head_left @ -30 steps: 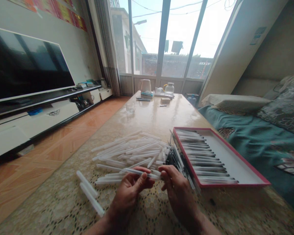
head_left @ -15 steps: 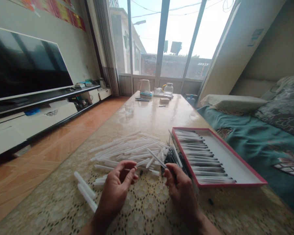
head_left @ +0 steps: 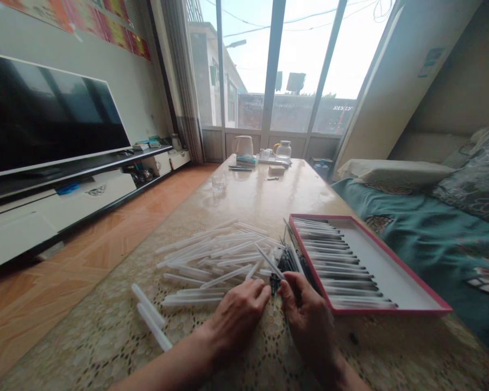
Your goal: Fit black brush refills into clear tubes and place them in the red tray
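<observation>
My right hand (head_left: 305, 309) is closed on a slim pen (head_left: 269, 260), which points up and to the left out of its fingers. My left hand (head_left: 240, 312) is low over the table, palm down, its fingers curled together by some small black pieces (head_left: 274, 283); whatever its fingertips hold is hidden. Beyond it spreads a loose pile of white translucent pen tubes (head_left: 212, 250). Thin dark refills (head_left: 291, 258) lie bunched between that pile and the box. On the right, a shallow pink-edged box (head_left: 411, 279) holds a row of pens (head_left: 338, 255) with dark ends.
Two separate white tubes (head_left: 152, 326) lie at the left. A small black piece (head_left: 353, 338) rests below the box. Farther along the table (head_left: 264, 201) are a drinking glass (head_left: 219, 182), a kettle (head_left: 243, 147) and a glass jug (head_left: 283, 149). A bed or sofa (head_left: 375, 201) borders the right side.
My left hand has moved right and down, turning palm down, close to my right hand. My right hand still holds the pen in nearly the same place. The view has shifted slightly.
</observation>
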A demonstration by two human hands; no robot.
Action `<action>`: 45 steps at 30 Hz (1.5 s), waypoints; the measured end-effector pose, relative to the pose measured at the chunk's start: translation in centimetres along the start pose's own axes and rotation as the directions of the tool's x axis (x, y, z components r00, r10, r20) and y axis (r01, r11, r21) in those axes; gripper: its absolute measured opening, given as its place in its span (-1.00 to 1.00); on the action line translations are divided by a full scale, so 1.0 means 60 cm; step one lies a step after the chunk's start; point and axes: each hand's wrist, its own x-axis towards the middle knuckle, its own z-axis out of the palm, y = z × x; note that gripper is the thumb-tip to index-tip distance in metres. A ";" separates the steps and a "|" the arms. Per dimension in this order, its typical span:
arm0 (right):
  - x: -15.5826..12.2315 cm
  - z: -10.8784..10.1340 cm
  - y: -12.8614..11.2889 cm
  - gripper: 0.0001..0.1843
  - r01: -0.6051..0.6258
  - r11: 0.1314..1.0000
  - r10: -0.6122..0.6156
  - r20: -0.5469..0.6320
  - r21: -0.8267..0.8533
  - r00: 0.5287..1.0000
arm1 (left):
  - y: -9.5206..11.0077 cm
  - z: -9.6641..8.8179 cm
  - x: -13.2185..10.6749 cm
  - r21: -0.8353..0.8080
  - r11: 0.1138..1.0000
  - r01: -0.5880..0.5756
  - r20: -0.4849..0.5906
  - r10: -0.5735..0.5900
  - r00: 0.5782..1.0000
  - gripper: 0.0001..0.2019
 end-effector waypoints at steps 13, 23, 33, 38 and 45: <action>-0.004 -0.003 0.002 -0.80 -0.016 0.999 0.014 0.047 0.029 0.999 | -0.006 0.013 0.002 -0.119 0.986 0.118 -0.155 -0.136 0.978 -0.81; -0.009 -0.007 -0.006 -0.83 0.191 0.981 -0.190 0.053 -0.017 0.980 | -0.041 -0.009 -0.053 -0.985 0.113 0.134 -0.006 -0.785 0.620 -0.80; -0.010 0.000 -0.003 -0.82 0.167 0.986 -0.163 0.140 -0.015 0.977 | -0.053 0.004 -0.055 -0.995 0.005 0.103 0.062 -0.770 0.635 -0.78; -0.008 -0.003 -0.003 -0.83 0.167 0.986 -0.164 0.164 -0.006 0.973 | -0.052 0.009 -0.054 -0.992 0.031 0.119 0.054 -0.757 0.651 -0.77; -0.006 -0.001 0.000 -0.84 0.201 0.980 -0.200 0.192 0.015 0.961 | -0.055 0.002 -0.052 -0.988 0.046 0.144 0.065 -0.735 0.675 -0.78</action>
